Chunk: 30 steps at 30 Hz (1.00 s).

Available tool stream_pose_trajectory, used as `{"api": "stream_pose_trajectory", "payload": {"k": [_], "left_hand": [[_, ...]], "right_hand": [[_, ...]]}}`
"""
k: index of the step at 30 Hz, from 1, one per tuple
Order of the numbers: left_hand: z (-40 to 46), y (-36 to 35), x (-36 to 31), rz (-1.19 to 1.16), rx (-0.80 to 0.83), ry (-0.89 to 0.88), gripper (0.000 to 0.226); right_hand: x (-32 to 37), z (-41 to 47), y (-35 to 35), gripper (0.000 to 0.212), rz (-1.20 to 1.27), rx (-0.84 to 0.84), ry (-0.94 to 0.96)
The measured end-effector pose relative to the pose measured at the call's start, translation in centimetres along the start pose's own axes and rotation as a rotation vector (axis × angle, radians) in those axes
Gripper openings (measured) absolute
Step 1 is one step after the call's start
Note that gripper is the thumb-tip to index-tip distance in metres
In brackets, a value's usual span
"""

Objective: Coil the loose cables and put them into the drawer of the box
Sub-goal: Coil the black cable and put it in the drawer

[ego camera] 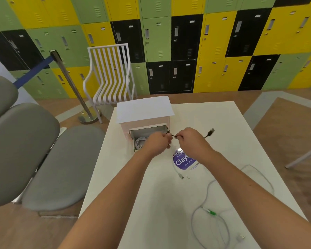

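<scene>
— Cables first: where are they?

— I see the lockers filling the back wall, a grey bench on my left, and the white desk under my arms. On the desk's far end stands the white box, its drawer pulled open toward me. One white coiled cable already lies inside the drawer.

— And the loose ones?

— A long white cable with a green marker sprawls on the desk near my right forearm. A shorter white cable lies beside a purple round sticker. I hold a thin black cable up just in front of the drawer, clear of the desk.

— What are your hands doing?

— My left hand has its fingers curled round one end of the black cable, the plug showing at the thumb. My right hand pinches the same cable just beside the left, fingers closed on it. The other end with its USB plug sticks out past my right hand.
</scene>
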<state>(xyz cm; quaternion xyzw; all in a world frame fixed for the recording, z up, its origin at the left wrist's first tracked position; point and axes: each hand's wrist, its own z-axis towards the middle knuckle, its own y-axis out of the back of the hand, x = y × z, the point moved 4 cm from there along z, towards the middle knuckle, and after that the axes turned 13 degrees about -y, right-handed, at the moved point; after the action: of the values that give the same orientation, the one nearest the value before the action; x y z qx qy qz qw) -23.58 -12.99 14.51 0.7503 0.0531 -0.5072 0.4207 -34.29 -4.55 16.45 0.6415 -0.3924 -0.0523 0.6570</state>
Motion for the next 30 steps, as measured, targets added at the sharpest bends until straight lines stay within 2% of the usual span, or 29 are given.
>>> {"api": "stream_pose_trajectory", "payload": {"k": [3, 6, 10, 13, 17, 21, 25, 27, 30], "left_hand": [[0.1, 0.3, 0.3, -0.112, -0.17, -0.025, 0.042], [-0.2, -0.2, 0.0, -0.472, -0.209, 0.03, 0.041], [-0.2, -1.0, -0.5, -0.948, -0.186, 0.095, 0.039], [-0.5, -0.7, -0.4, -1.214, -0.22, 0.144, 0.035], [-0.7, -0.4, -0.8, -1.358, -0.205, 0.101, 0.038], [-0.7, 0.0, -0.9, -1.366, -0.163, 0.043, 0.037], [-0.9, 0.8, -0.8, -1.191, -0.141, -0.003, 0.04], [-1.0, 1.2, -0.8, -1.024, -0.13, -0.035, 0.042], [-1.0, 1.5, -0.2, -0.732, -0.133, -0.063, 0.044]], "right_hand": [[0.5, -1.3, 0.0, 0.031, 0.332, 0.028, -0.117], [0.5, -2.1, -0.7, 0.025, 0.65, 0.111, -0.248], [0.3, -2.5, -2.0, 0.004, 0.801, 0.198, -0.326], [0.0, -2.7, -2.0, 0.014, 0.881, 0.258, -0.368], [1.0, -3.2, -2.5, 0.022, 1.049, 0.523, -0.304], [1.9, -3.3, -2.7, 0.017, 1.22, 0.615, -0.366], [1.5, -3.1, -2.4, 0.014, 1.092, 0.377, -0.311], [1.2, -3.1, -2.3, 0.015, 1.094, 0.262, -0.315], [0.8, -3.1, -2.1, 0.013, 1.085, 0.188, -0.311]]}}
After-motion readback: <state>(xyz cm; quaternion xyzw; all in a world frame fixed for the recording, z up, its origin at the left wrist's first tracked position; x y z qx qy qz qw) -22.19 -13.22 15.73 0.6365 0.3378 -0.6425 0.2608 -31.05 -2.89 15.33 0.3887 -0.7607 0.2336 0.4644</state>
